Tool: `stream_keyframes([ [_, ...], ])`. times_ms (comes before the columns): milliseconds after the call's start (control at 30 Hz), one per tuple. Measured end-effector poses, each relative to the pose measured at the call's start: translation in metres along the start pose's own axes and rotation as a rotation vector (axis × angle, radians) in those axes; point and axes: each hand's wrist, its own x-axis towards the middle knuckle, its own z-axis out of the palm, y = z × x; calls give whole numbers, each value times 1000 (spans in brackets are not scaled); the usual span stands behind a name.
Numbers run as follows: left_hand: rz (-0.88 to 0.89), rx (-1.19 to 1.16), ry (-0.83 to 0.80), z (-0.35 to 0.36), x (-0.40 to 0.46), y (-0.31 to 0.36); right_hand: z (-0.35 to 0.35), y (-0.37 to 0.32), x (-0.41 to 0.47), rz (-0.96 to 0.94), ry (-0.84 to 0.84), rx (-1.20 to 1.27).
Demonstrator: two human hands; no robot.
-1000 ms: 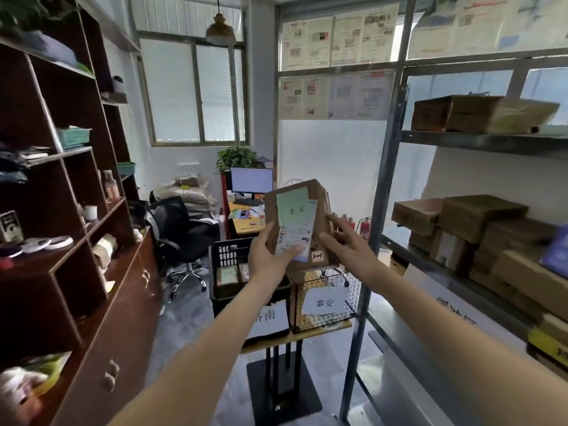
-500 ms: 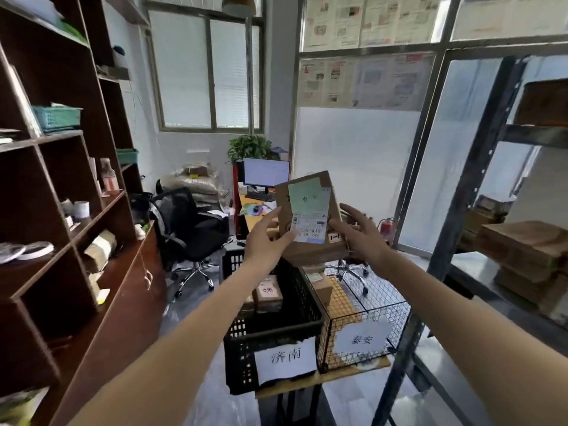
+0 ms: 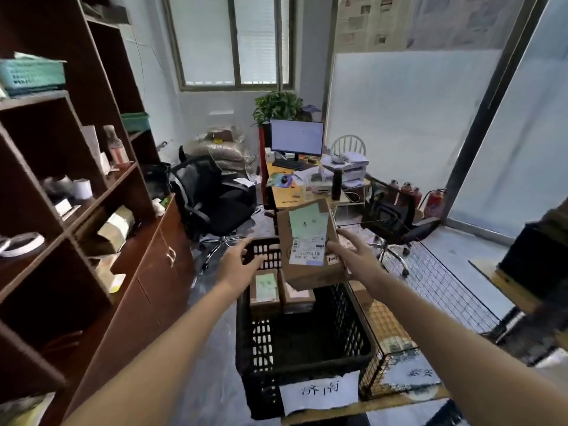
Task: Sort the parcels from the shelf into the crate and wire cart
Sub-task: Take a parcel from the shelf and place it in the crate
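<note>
A brown cardboard parcel point(image 3: 310, 265) with a green and white label hangs tilted above the far end of the black plastic crate point(image 3: 302, 348). My right hand point(image 3: 353, 259) grips its right edge. My left hand point(image 3: 238, 265) hovers just left of the parcel with spread fingers, not touching it. Two labelled parcels point(image 3: 281, 292) lie side by side on the crate's floor at its far end. The wire cart point(image 3: 430, 290) stands against the crate's right side. Both containers carry white paper signs on their near faces.
A dark wooden shelving unit and cabinet point(image 3: 92, 226) runs along the left. Behind the crate are a black office chair point(image 3: 212, 207), a cluttered desk with a monitor point(image 3: 296, 138), a second chair point(image 3: 396, 222) and fire extinguishers point(image 3: 430, 201). A cardboard box point(image 3: 534, 259) sits at the right edge.
The view has turned left and down from the metal shelf to the crate. The parcel has dropped toward the crate. My left hand has let go of it; my right hand still holds it.
</note>
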Motion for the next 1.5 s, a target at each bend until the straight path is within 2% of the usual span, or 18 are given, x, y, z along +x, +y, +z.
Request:
stream_keyframes([
  [333,-140,215,-82,61,97,-97,54,100,153,151,-115,-5],
  [533,-156,294,-144,81,126,-156,107,167,197,257,-207,24],
  [667,-174,292,-138,87,147,-185,142,199,224,302,-212,33],
  [1000,-187,174,-154,108,173,-215,190,234,248,425,-196,95],
  [1300,-217,176,-125,121,172,-209,182,227,255,458,-284,59],
  [1500,-175,307,-166,104,171,-194,158,201,252,375,-280,-113],
])
